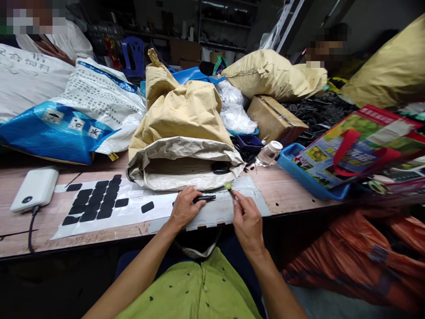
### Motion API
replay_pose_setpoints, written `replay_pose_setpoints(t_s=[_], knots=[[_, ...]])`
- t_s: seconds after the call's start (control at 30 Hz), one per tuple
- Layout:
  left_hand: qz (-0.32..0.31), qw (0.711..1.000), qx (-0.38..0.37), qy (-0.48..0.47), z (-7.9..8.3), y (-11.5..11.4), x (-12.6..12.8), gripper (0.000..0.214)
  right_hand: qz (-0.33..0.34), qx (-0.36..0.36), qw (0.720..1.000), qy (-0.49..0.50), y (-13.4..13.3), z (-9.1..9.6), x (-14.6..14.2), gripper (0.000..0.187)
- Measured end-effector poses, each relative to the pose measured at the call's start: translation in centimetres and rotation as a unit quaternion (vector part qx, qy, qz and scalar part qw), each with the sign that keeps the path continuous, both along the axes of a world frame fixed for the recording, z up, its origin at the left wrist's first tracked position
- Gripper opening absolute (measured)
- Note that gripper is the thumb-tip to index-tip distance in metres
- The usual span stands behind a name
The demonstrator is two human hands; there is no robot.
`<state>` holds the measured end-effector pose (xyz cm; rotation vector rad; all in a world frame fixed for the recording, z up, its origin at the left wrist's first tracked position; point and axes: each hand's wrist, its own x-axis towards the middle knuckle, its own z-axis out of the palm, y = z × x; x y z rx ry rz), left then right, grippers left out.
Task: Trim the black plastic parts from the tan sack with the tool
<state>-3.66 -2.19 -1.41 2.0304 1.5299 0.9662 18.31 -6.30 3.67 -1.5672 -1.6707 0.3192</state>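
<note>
My left hand (186,207) rests at the front of the table, thumb and fingers closed on a small, narrow black piece (207,198) that points right. My right hand (247,219) pinches a thin stick-like tool with a round yellow-green tip (228,185); its exact kind is unclear. Both hands are over a grey board (244,195). Behind them a tan sack (186,106) lies with its pale mouth open toward me, and a dark oblong piece (221,167) sits inside its right edge. Left of my left hand, a white sheet (133,217) carries several rounded black pads (106,201).
A white power bank (36,189) with a black cable lies at the left. Right of the sack are an upturned clear cup (269,153) and a blue basket (292,177) holding a colourful bag (358,146). Large sacks and a cardboard box (275,118) fill the back. Other people are behind.
</note>
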Motion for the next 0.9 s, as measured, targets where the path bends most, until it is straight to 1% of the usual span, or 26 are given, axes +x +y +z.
replay_pose_setpoints(t_s=[0.07,0.13,0.2,0.27,0.33,0.43,0.63,0.7,0.77,0.8,0.83,0.9], knots=[[0.000,1.000,0.006,-0.003,-0.1,0.0,0.0,0.009,-0.073,0.006,0.997,-0.029,1.2,0.4,1.9,0.037],[-0.005,1.000,0.010,-0.006,-0.2,0.0,0.0,0.008,-0.149,-0.012,0.986,-0.075,2.6,0.2,4.1,0.036],[-0.011,1.000,0.010,-0.009,-0.2,0.1,-0.1,0.009,-0.209,-0.045,0.970,-0.117,4.1,-0.5,6.1,0.034],[-0.014,1.000,0.003,-0.009,-0.2,0.1,-0.1,0.012,-0.241,-0.074,0.955,-0.157,5.3,-1.5,7.6,0.033],[-0.014,1.000,-0.005,-0.009,0.0,0.0,-0.1,0.015,-0.255,-0.094,0.944,-0.187,6.3,-2.4,8.5,0.033],[-0.012,1.000,-0.012,-0.009,0.2,-0.1,-0.1,0.019,-0.266,-0.102,0.934,-0.214,7.3,-3.5,8.7,0.032],[-0.009,1.000,-0.016,0.005,-0.1,0.3,-0.2,0.023,-0.291,-0.082,0.918,-0.256,7.9,-4.6,7.8,0.033],[-0.007,1.000,-0.016,0.006,0.1,0.2,-0.2,0.023,-0.288,-0.079,0.917,-0.265,7.9,-4.7,7.7,0.033],[-0.007,1.000,-0.013,-0.007,0.8,-0.7,0.1,0.023,-0.287,-0.081,0.916,-0.270,7.9,-4.8,7.7,0.032],[-0.013,1.000,-0.016,-0.020,1.4,-1.5,0.3,0.024,-0.286,-0.082,0.915,-0.271,7.9,-4.8,7.8,0.032],[-0.029,0.999,-0.025,-0.036,1.9,-2.6,0.6,0.025,-0.285,-0.083,0.915,-0.272,7.8,-4.7,7.8,0.032],[-0.089,0.991,-0.074,-0.062,2.8,-5.4,1.2,0.027,-0.285,-0.084,0.915,-0.273,7.8,-4.7,7.8,0.032]])
